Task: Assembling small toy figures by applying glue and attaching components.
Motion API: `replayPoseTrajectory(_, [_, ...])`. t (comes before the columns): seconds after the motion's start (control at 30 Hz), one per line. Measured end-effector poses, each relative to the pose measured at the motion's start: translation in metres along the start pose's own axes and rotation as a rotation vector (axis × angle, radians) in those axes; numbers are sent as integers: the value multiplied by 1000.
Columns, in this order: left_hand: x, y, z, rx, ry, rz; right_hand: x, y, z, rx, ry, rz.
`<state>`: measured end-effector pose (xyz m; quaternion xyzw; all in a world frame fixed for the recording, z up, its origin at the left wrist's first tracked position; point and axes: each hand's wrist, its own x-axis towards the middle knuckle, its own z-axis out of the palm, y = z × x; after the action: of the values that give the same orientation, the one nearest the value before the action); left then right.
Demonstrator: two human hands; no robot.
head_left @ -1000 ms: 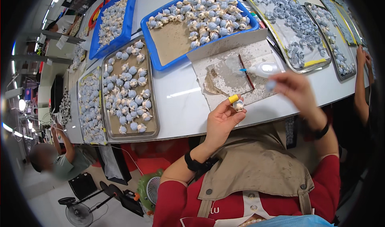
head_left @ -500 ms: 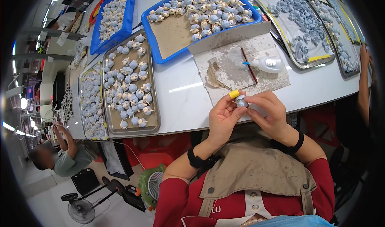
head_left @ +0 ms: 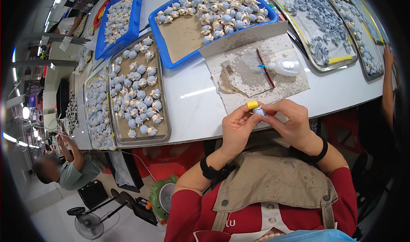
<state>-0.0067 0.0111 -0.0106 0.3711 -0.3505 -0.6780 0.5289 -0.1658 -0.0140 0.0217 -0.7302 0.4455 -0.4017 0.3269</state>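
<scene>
in the head view, the spotted cardboard sheet (head_left: 294, 83) is the landmark. just off its near edge is a small blue-and-cream figure (head_left: 259, 111). the left hand (head_left: 238, 131), a yellow sleeve (head_left: 253, 104) on one finger, pinches it from the left; the right hand (head_left: 292, 124) has thumb and fingertip clamped on its right side, apparently so it stays steady under pressure. on the sheet, a squeeze bottle (head_left: 286, 66) lies with its nozzle across a brown stick (head_left: 266, 71), perhaps to keep the tip raised. beyond the sheet stands a blue bin (head_left: 161, 45); left of it, a metal tray (head_left: 167, 122), both holding similar figures, probably within easy reach.
</scene>
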Motion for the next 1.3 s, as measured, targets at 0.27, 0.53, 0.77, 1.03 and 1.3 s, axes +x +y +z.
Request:
replayPoseTrajectory(0.27, [1,7,-1,-89,29,-103,-5,-1,3,-68,46,-82])
replayPoseTrajectory(0.53, [0,5,3,-18,14,-169,-7,-1,-1,-280,63,-167])
replayPoseTrajectory(0.77, [-2,3,-1,1,-8,-112,-2,2,-9,-172,-55,-81])
replayPoseTrajectory(1.03, [-6,12,7,156,-179,44,1,10,-17,492,-369,155])
replayPoseTrajectory(1.3, [-3,23,16,329,-278,124,1,8,-31,579,-366,163])
